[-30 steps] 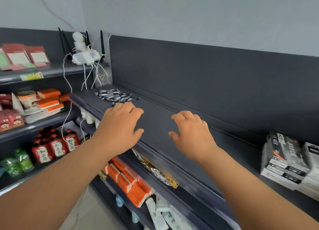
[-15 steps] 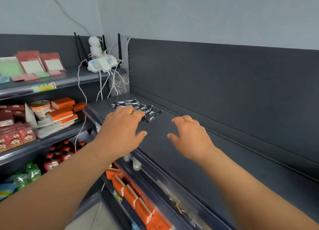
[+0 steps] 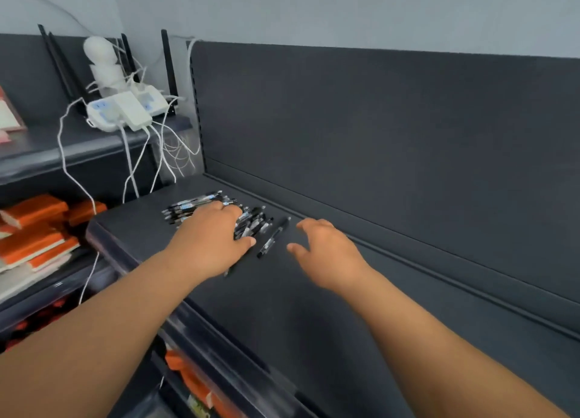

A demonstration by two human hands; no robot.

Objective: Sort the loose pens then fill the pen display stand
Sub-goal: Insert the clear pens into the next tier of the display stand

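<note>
Shelf (image 3: 282, 307) passes under both forearms. Half a second ago the left grip (image 3: 213, 238) was short of the pen pile (image 3: 252, 221); now it lies palm-down on it, fingers loose, clasping nothing visible. Beside it the right grip (image 3: 326, 251) hovers released, one stray pen (image 3: 274, 237) between them. Beyond the left grip sit white power strips (image 3: 125, 111).

This is a shop aisle. The left hand (image 3: 213, 242) lies over loose black pens (image 3: 194, 202) on a dark metal display shelf (image 3: 282, 307). A tall back panel (image 3: 376, 135) rises beyond the hand, and a clear price-strip rail (image 3: 219, 348) runs nearer than it. Left of the hand, neighbouring shelves carry stacked orange packaged goods (image 3: 34, 229).
</note>
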